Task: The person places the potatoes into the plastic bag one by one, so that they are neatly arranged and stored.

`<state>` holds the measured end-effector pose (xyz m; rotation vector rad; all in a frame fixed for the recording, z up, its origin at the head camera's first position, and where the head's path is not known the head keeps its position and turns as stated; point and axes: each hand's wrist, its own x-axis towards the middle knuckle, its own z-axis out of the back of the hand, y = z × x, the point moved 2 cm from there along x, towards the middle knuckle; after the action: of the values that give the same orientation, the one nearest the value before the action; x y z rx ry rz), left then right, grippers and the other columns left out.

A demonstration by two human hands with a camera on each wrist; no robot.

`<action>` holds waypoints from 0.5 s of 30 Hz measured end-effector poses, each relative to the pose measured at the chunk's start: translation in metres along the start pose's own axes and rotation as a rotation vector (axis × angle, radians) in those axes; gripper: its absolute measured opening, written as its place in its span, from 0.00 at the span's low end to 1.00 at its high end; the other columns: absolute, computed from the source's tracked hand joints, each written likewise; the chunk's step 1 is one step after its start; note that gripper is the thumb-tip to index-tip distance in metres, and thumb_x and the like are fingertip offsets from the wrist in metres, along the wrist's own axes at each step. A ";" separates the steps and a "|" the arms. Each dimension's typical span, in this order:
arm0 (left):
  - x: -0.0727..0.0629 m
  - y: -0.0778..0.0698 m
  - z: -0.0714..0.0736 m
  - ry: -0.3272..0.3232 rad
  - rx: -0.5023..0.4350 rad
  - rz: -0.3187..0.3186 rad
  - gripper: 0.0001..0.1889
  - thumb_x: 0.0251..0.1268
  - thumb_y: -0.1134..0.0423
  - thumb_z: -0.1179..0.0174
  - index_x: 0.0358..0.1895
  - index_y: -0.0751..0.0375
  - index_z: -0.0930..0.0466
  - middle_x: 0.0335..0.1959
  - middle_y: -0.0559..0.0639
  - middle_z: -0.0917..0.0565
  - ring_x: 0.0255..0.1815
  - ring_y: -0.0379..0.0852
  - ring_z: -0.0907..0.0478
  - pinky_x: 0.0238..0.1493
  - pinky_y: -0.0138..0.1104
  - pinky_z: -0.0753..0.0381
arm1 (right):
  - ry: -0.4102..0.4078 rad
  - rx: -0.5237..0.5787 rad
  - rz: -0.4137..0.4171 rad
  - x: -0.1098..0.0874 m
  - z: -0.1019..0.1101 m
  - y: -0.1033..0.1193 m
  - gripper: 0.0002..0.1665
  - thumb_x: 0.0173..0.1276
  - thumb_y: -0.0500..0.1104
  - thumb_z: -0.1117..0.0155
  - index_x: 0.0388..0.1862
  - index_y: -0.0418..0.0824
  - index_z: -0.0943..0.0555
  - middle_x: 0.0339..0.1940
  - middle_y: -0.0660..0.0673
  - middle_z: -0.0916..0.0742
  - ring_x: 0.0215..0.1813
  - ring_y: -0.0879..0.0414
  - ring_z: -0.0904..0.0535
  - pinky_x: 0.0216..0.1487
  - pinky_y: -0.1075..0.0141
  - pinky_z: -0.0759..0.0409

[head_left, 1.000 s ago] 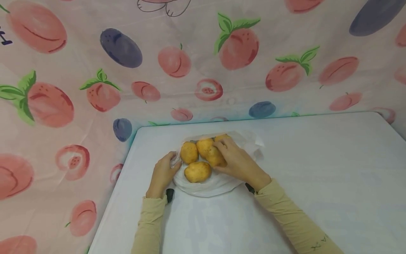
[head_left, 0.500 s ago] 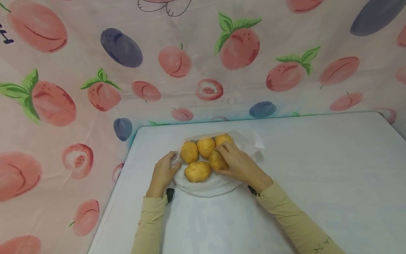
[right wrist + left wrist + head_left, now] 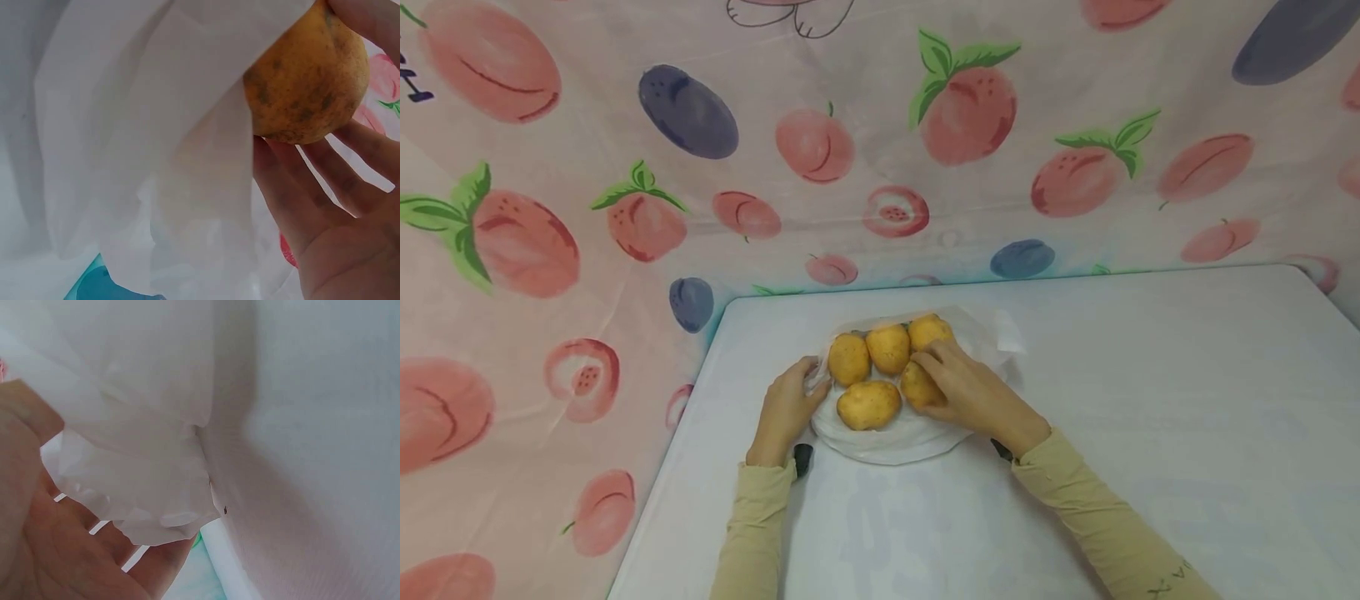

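Note:
Several yellow potatoes lie in the mouth of a thin white plastic bag (image 3: 880, 450). A front potato (image 3: 868, 406) lies before a left potato (image 3: 850, 360), a middle potato (image 3: 889, 348) and a back right potato (image 3: 929, 331). My right hand (image 3: 970, 387) grips another potato (image 3: 309, 78) between thumb and fingers, at the right of the group; in the right wrist view a bag fold covers part of it. At the bag's left edge, my left hand (image 3: 786, 412) holds the plastic, with the thumb on one side and the fingers on the other.
Under the bag is a white table (image 3: 1150, 417) whose left edge runs close to my left arm. A fruit-printed curtain (image 3: 865, 100) hangs behind the table and along its left side. Dark pieces, probably wrist camera parts, show under both wrists.
My right hand has moved slightly right and toward me with its potato. The back right potato shows more fully, and a gap has opened beside the front one. My left hand has stayed put.

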<state>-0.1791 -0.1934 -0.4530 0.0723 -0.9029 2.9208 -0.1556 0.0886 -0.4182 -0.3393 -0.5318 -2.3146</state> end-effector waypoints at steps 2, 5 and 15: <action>0.000 0.000 0.000 0.001 -0.002 0.003 0.23 0.66 0.58 0.35 0.62 0.63 0.24 0.61 0.61 0.19 0.63 0.61 0.24 0.65 0.53 0.27 | 0.018 -0.002 -0.001 0.000 0.000 0.000 0.34 0.56 0.45 0.21 0.58 0.34 0.23 0.53 0.40 0.21 0.53 0.50 0.23 0.52 0.60 0.17; 0.000 -0.001 0.000 0.004 -0.005 0.009 0.23 0.66 0.58 0.35 0.62 0.63 0.24 0.61 0.61 0.20 0.64 0.61 0.24 0.65 0.53 0.27 | 0.048 -0.006 -0.005 0.000 0.000 0.000 0.35 0.56 0.45 0.21 0.60 0.33 0.23 0.54 0.40 0.21 0.54 0.49 0.23 0.52 0.59 0.17; 0.000 -0.001 0.001 0.011 -0.011 0.012 0.23 0.67 0.58 0.35 0.62 0.63 0.24 0.62 0.61 0.20 0.65 0.61 0.25 0.66 0.53 0.28 | 0.086 -0.045 0.007 0.001 0.000 0.003 0.38 0.56 0.44 0.22 0.64 0.32 0.25 0.57 0.39 0.21 0.58 0.46 0.23 0.49 0.59 0.15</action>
<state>-0.1787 -0.1926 -0.4516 0.0507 -0.9203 2.9241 -0.1537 0.0856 -0.4173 -0.2612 -0.4360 -2.3256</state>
